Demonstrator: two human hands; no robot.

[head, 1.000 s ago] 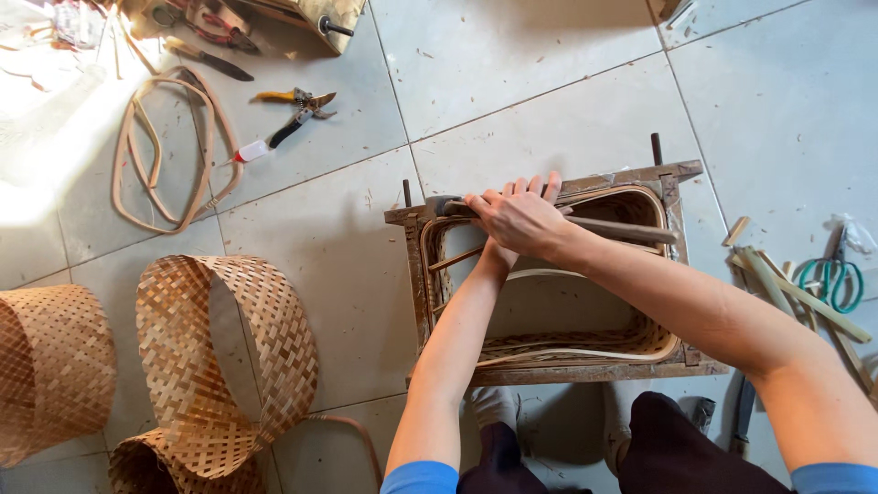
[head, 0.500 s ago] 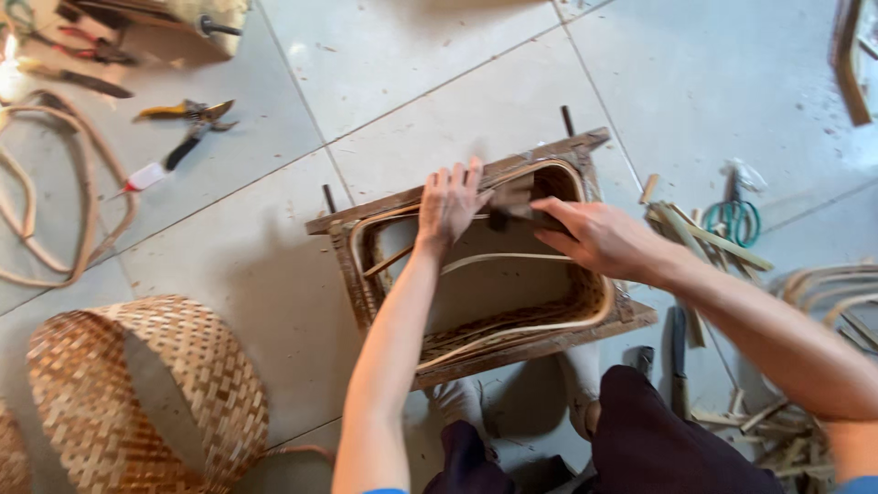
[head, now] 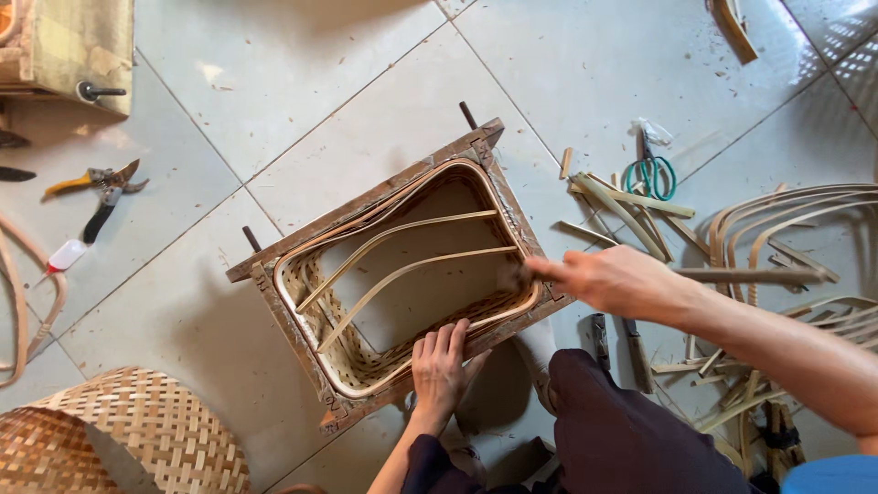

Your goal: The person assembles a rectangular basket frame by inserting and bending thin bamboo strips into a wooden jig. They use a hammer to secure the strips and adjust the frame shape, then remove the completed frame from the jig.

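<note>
Tiled floor — hands on wooden frame

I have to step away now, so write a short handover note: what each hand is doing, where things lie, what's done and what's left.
Left hand: flat on the near edge of the wooden frame, pressing it.
Right hand: at the frame's right edge, gripping a stick that points away to the right.
Inside the frame: a woven basket with its rim strip fitted and two strips across it.
Spare strips and scissors lie right; pliers left.
Left: the cross strips look loose.

frame: rough worn wood | basket: woven cane, matt | floor: glossy tile
</note>
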